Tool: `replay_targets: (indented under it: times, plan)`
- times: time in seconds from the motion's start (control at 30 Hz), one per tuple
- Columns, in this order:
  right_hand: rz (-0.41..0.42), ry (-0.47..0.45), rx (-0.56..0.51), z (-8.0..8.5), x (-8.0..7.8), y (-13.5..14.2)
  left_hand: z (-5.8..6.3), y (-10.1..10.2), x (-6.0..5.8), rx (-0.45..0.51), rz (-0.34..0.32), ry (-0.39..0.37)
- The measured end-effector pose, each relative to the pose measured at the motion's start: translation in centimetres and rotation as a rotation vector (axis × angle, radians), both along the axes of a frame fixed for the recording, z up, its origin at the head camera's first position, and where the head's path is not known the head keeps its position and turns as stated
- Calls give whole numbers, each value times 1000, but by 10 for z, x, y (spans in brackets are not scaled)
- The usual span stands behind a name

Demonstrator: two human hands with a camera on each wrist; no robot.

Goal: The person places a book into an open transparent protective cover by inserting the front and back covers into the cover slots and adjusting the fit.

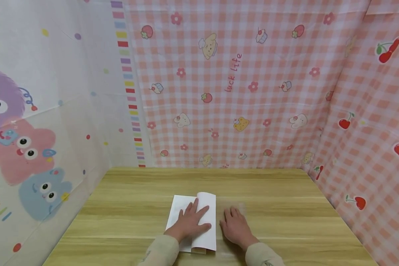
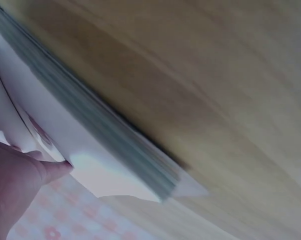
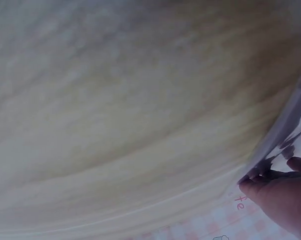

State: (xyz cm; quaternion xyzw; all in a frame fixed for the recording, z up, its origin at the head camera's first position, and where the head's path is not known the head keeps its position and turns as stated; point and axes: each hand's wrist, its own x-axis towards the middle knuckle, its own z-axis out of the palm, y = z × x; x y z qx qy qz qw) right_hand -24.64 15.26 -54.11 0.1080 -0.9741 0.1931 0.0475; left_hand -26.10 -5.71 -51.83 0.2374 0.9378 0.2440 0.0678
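A book (image 1: 177,207) with a white face lies near the front middle of the table, and a white paper flap (image 1: 207,238) curves over its right part. My left hand (image 1: 190,223) rests on both, fingers spread. In the left wrist view the book's thick page edges (image 2: 98,117) show, with a thin pale sheet sticking out at the lower corner. Right of the book, my right hand (image 1: 236,229) lies with fingers extended on a clear plastic film (image 1: 242,208). The right wrist view shows that glossy film (image 3: 285,127) under the fingertips; its full outline is hard to see.
The wood-grain table (image 1: 129,218) extends on both sides of the book. Behind it hangs a pink checked cloth (image 1: 193,111), with another cherry-printed cloth (image 1: 369,129) at right. A cartoon-printed sheet (image 1: 86,111) hangs at left.
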Motion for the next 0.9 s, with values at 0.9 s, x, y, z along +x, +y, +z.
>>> replay_targets:
  times: [0.9]
  plan:
    - [9, 105, -18, -2, 6, 1, 7, 33, 5, -269, 79, 66]
